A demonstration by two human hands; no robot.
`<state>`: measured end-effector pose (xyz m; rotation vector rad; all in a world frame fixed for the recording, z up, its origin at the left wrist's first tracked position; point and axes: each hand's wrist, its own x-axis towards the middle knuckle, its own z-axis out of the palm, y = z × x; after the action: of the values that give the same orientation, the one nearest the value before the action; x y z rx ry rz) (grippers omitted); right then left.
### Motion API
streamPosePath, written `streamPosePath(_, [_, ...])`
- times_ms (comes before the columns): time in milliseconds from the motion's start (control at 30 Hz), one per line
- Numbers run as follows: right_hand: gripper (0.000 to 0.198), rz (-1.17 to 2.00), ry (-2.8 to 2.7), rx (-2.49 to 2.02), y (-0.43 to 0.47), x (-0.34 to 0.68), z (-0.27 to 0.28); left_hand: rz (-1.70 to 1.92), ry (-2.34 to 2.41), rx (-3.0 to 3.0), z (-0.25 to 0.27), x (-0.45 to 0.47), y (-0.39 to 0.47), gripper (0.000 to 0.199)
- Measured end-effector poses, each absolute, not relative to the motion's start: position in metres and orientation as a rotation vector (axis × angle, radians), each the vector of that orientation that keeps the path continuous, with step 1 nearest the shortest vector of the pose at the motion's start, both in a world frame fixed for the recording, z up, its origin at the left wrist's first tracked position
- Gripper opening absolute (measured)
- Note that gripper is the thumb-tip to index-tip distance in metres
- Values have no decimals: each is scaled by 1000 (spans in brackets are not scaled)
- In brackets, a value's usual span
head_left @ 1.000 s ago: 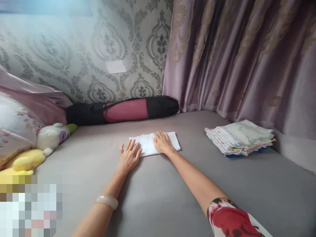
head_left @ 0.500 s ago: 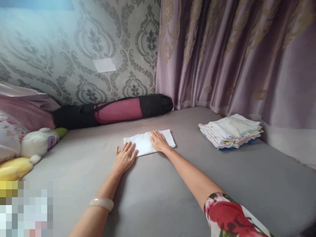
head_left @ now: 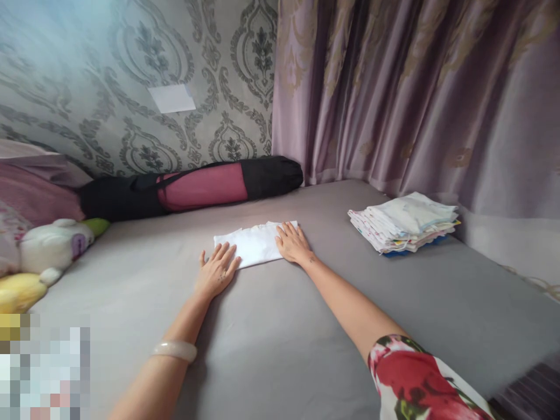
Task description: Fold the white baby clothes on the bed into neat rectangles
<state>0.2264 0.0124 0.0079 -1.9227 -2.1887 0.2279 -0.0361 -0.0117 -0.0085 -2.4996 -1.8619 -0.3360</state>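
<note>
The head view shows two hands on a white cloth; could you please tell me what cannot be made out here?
- White cloth: its right end lies under the right hand; fold layers unclear.
- Stack of folded cloths: too small to count; a blue thing beneath is mostly covered.
- Lower left corner: pixelated blur.
- Yellow soft toy: cut by the left edge.

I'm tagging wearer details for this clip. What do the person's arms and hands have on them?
The left hand is bare, with a pale, smooth bangle at the wrist. The right hand is bare; that arm wears a short floral sleeve, red and white with dark leaves.
</note>
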Motion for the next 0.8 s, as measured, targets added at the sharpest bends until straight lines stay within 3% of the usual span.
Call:
streamPosePath(567, [56, 299, -2193, -1950, 13, 226, 15, -266, -1856, -2512, 3, -36, -8, 48])
streamPosePath(800, [54, 267, -2236, -1723, 11, 181, 28, -474, -1795, -2470, 22, 20, 8, 44])
